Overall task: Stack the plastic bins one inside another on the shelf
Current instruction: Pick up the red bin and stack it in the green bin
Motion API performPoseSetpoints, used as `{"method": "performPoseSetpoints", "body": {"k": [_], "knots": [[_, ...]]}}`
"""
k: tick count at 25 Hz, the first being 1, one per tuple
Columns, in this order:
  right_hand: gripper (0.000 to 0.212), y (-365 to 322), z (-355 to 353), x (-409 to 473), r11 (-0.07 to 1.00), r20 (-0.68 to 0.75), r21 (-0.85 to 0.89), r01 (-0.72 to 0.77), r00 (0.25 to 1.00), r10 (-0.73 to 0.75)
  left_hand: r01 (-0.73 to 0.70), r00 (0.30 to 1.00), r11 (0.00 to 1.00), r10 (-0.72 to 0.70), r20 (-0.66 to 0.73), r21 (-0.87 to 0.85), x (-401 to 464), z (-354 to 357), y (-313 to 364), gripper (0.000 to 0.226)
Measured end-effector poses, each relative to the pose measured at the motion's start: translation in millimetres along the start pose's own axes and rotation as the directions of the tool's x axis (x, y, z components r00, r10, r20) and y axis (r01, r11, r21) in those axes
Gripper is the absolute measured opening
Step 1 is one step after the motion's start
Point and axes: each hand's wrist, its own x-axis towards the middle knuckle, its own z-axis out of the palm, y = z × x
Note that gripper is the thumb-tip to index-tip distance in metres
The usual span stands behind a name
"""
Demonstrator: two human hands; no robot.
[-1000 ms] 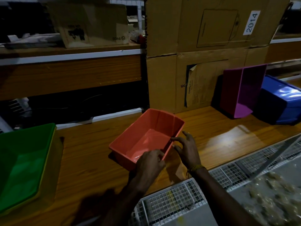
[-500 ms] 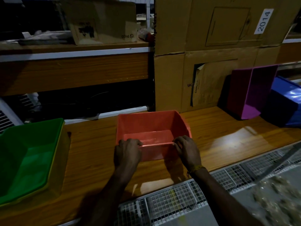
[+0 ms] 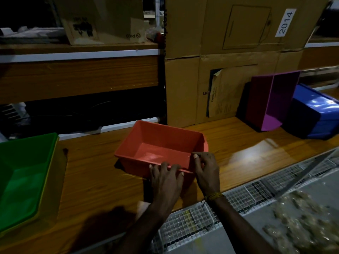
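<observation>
We grip the red bin [image 3: 161,145] by its near rim: left hand [image 3: 166,177] and right hand [image 3: 206,168] both curled over the edge. It sits on the shelf [image 3: 95,180]; green bin [image 3: 23,176] well left of our hands.

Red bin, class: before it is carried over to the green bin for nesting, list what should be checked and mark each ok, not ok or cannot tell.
1. Both hands on the red bin: ok; left hand and right hand hold its near rim.
2. Red bin empty: ok; bare floor shows.
3. Green bin open side up: ok.
4. Green bin empty: ok where visible; its left part is out of frame.
5. Wooden shelf between the two bins free of obstacles: ok.
6. Red bin fits inside green: cannot tell for certain; green looks larger.
</observation>
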Motion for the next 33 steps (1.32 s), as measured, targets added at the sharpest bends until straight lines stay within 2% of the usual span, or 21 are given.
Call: {"method": "performPoseSetpoints", "body": {"k": [3, 5, 8, 14, 17, 20, 24, 27, 29, 31, 33], "knots": [[0.018, 10.3, 3.7, 3.3, 0.994, -0.002, -0.112, 0.011, 1.000, -0.012, 0.080, 0.997, 0.996, -0.081, -0.009, -0.033, -0.1, -6.0, -17.0, 0.036], [0.015, 17.1, 8.4, 6.6, 0.985, 0.012, -0.172, -0.014, 1.000, 0.017, 0.100, 0.994, 0.994, -0.102, -0.041, -0.055, 0.4, -10.5, -33.8, 0.025], [0.017, 22.6, 18.4, 12.4, 0.977, 0.065, -0.208, -0.044, 0.996, 0.058, 0.107, 0.991, 0.976, -0.121, -0.062, -0.188, 1.5, -17.8, -58.1, 0.009], [0.022, 2.8, 37.1, 25.0, 0.995, 0.219, -0.059, -0.076, 0.972, 0.087, 0.178, 0.946, 0.954, -0.234, -0.226, -0.242, 2.8, -31.9, -104.5, 0.021], [0.021, -15.1, 40.4, 32.7, 0.988, 0.267, 0.068, -0.140, 0.957, 0.117, 0.220, 0.915, 0.880, -0.336, -0.223, -0.421, 4.0, -40.9, -112.6, 0.027], [0.020, -24.7, 42.7, 33.4, 0.960, 0.316, 0.129, -0.249, 0.928, 0.198, 0.281, 0.858, 0.781, -0.465, -0.219, -0.557, 1.6, -52.5, -105.4, 0.021], [0.029, -43.7, 39.8, 42.2, 0.944, 0.320, 0.191, -0.270, 0.926, 0.200, 0.193, 0.795, 0.674, -0.534, -0.289, -0.713, 4.1, -78.0, -93.2, 0.008], [0.043, -71.6, 30.1, 59.9, 0.932, 0.266, 0.274, -0.236, 0.950, 0.163, 0.101, 0.762, 0.542, -0.581, -0.285, -0.834, 15.2, -103.6, -88.0, 0.030], [0.053, -84.3, 26.7, 71.8, 0.906, 0.240, 0.338, -0.255, 0.954, 0.178, 0.024, 0.761, 0.479, -0.578, -0.295, -0.877, 23.0, -120.7, -84.2, 0.034], [0.060, -91.8, 26.3, 78.8, 0.876, 0.233, 0.391, -0.282, 0.951, 0.202, -0.034, 0.758, 0.448, -0.571, -0.316, -0.893, 29.9, -133.0, -81.0, 0.040], [0.060, -98.3, 24.6, 80.8, 0.866, 0.222, 0.404, -0.295, 0.950, 0.220, -0.054, 0.760, 0.461, -0.557, -0.336, -0.886, 35.9, -138.2, -80.5, 0.053]]}}
